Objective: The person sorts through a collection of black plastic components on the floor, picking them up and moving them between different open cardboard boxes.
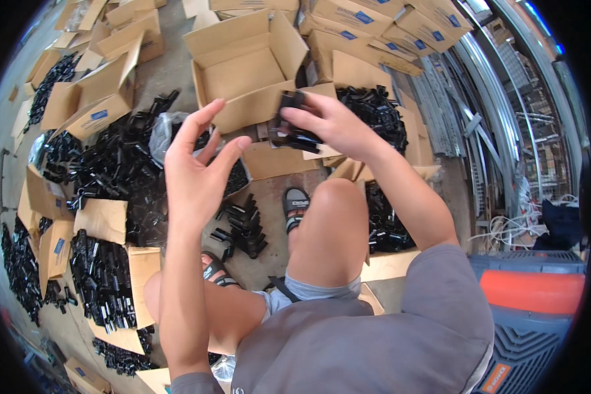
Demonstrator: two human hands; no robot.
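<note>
My right hand (331,121) is closed around a few glossy black parts (294,136), held up in front of an open cardboard box (249,65). Their exact kind cannot be made out, partly because of blur. My left hand (194,167) is raised to the left of them, thumb and fingers spread, and nothing is in it. Below that hand, a small heap of black parts (243,226) lies on the floor between my feet. The open box stands just beyond both hands; its visible inner walls are bare.
Black parts (118,157) spread in a large pile at left, with a clear plastic bag (164,134) on it. Another box of black parts (374,118) stands at right. Stacked cartons (354,20), metal profiles (492,85) and a grey-and-orange case (532,292) lie around.
</note>
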